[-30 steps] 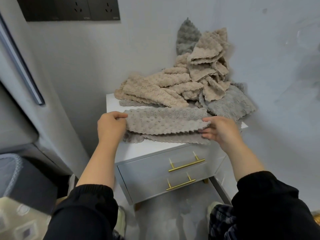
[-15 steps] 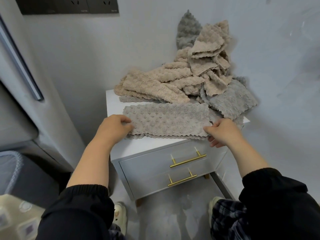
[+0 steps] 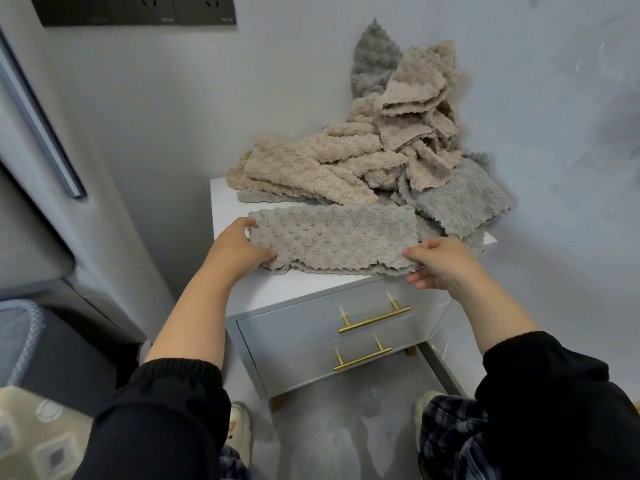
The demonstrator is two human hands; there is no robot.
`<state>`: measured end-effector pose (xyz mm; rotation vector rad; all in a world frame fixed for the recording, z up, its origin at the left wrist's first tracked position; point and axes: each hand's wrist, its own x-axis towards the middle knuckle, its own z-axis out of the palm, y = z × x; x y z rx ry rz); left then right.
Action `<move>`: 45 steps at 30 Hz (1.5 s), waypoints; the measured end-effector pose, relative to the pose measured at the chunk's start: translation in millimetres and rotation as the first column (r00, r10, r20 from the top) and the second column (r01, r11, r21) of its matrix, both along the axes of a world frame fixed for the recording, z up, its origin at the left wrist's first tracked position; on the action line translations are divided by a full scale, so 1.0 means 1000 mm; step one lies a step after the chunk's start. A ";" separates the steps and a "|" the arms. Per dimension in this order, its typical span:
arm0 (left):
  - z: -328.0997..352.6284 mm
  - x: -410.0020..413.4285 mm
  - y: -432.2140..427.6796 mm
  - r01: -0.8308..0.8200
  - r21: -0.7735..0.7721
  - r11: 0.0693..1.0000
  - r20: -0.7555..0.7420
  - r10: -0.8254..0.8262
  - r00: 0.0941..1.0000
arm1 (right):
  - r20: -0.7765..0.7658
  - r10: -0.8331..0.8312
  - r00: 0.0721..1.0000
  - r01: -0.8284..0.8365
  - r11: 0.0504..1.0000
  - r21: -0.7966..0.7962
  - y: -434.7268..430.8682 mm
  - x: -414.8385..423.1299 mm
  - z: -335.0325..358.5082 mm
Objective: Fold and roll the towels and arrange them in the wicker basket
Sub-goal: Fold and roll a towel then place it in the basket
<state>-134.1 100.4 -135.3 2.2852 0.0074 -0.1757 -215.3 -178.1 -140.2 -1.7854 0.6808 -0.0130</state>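
Person stands at a white nightstand (image 3: 311, 289), both arms out over it. Folded grey towel (image 3: 332, 239) lies flat as a long strip across the front part of the nightstand top, its layered scalloped edges toward the front edge. Left hand (image 3: 239, 249) is at the strip's left end, fingers curled onto it and thumb at the far corner, gripping that end. Right hand (image 3: 440, 263) is at the strip's right near corner, thumb on top and fingers below, past the nightstand's front edge, pinching the cloth. Towel pile (image 3: 311, 171) is heaped on the back half of the nightstand, just behind the strip, with beige ones crumpled and stacked up toward the wall. A loose grey towel (image 3: 464, 199) spills over the nightstand's right side. Another grey piece (image 3: 375, 53) pokes up against the wall at the top of the heap. Nightstand front has two closed drawers, each with a brass handle (image 3: 374, 318). Black socket panel (image 3: 135, 8) on the wall above and left of the nightstand. Black sleeves (image 3: 162, 410) end at the forearms
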 end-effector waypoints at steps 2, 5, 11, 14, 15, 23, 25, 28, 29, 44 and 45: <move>0.002 0.000 -0.002 -0.048 -0.274 0.961 -0.092 0.023 0.996 | 0.029 -0.007 1.000 0.005 0.998 0.069 0.001 -0.001 0.002; 0.004 0.001 -0.005 -0.235 -0.569 0.788 -0.313 0.057 0.948 | 0.050 -0.022 0.999 0.014 0.987 0.158 0.003 -0.001 0.002; -0.007 0.010 0.004 -0.362 -0.587 0.724 -0.302 0.218 0.928 | 0.082 -0.082 0.993 0.067 0.983 0.172 0.003 -0.001 -0.001; -0.009 0.013 0.012 -0.345 -0.439 0.830 -0.111 0.331 0.937 | 0.095 -0.114 0.989 0.101 0.986 0.131 -0.004 -0.001 0.002; -0.009 0.013 0.014 -0.321 -0.360 0.876 -0.041 0.329 0.943 | 0.090 -0.108 0.990 0.100 0.990 0.095 -0.006 -0.002 0.002; -0.008 -0.001 -0.008 -0.107 0.352 0.930 0.420 -0.054 0.906 | -0.089 0.016 0.996 -0.023 0.997 -0.073 -0.007 -0.007 -0.003; -0.012 -0.003 -0.020 0.040 0.421 0.906 0.471 -0.257 0.844 | -0.118 0.020 0.993 -0.030 0.996 -0.085 -0.007 -0.009 -0.002; -0.024 -0.011 -0.041 0.281 0.519 0.807 0.327 -0.491 0.808 | -0.198 0.068 0.978 -0.089 0.991 -0.102 -0.008 -0.013 0.001; -0.028 -0.015 -0.046 0.334 0.549 0.767 0.267 -0.539 0.799 | -0.212 0.087 0.973 -0.106 0.991 -0.078 -0.008 -0.014 0.002; 0.003 -0.054 -0.081 0.387 -0.013 0.922 0.284 -0.367 0.886 | 0.334 -0.088 0.939 -0.066 0.903 0.425 -0.007 -0.011 0.022; 0.002 -0.052 -0.081 0.311 -0.055 0.949 0.336 -0.276 0.901 | 0.351 -0.064 0.934 -0.098 0.901 0.424 -0.007 -0.013 0.025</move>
